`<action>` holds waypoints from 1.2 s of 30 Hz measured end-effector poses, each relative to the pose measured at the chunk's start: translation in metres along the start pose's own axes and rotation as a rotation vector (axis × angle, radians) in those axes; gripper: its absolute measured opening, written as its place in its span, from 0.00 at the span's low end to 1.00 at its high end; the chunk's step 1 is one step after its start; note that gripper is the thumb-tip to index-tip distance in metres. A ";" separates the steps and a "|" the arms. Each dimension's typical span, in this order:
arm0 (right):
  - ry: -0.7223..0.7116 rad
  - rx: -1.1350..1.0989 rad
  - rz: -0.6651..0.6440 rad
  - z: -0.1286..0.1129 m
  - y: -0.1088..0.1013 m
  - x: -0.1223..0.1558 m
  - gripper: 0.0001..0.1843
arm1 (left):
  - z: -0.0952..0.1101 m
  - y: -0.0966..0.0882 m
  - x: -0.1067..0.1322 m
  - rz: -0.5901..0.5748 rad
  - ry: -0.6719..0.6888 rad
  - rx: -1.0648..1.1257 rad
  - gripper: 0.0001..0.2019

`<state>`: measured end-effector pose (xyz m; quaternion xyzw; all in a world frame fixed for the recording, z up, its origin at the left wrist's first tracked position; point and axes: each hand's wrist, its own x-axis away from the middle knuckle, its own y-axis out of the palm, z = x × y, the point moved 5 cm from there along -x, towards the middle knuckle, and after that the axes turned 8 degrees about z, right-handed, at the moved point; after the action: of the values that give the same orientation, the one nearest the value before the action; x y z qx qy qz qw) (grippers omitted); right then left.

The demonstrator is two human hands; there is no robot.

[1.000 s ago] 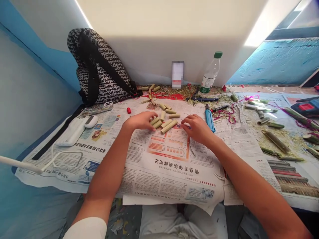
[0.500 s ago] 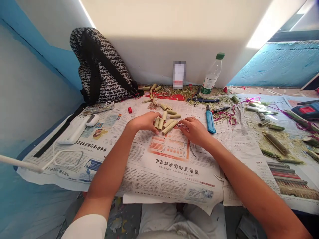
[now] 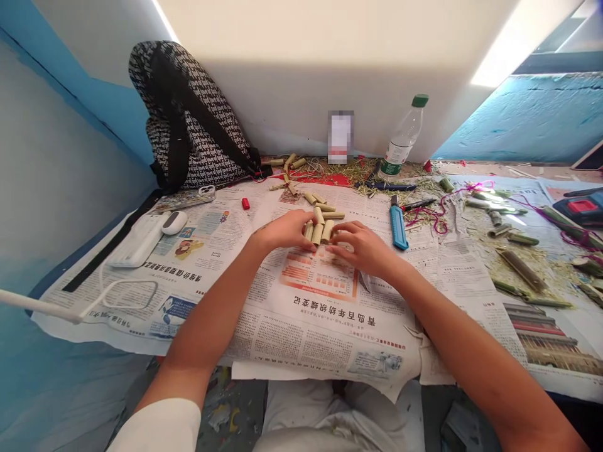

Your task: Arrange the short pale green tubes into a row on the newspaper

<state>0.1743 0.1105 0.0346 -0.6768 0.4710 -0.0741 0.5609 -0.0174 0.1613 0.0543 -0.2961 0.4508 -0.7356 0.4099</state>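
nearest to us, printed newspaper (image 3: pixel 292 326) spreads under our forearms. our left hand (image 3: pixel 294 230) is half open, thumb and fingers cupped against the left side of a huddle of short bamboo pieces (image 3: pixel 317 235), set side by side on the newspaper between our hands. our right hand (image 3: pixel 362 243) is partly open too, its bent fingers apart at the huddle's right side; we cannot tell how firmly either one presses. to the right lies a blue utility knife (image 3: pixel 398 227). just beyond the huddle, more bamboo tubes (image 3: pixel 326 208) lie loose, and a red cap (image 3: pixel 245 203) sits off to the left. farthest from us, a patterned bag (image 3: pixel 207 135) leans left and a green-capped bottle (image 3: pixel 398 147) stands right.
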 end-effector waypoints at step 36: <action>0.454 -0.264 0.048 0.033 -0.010 0.001 0.26 | 0.009 0.010 -0.001 0.028 -0.005 0.026 0.30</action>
<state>0.2011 0.1320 0.0302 -0.6987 0.6064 -0.1487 0.3492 -0.0066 0.1561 0.0485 -0.2861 0.4442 -0.7348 0.4252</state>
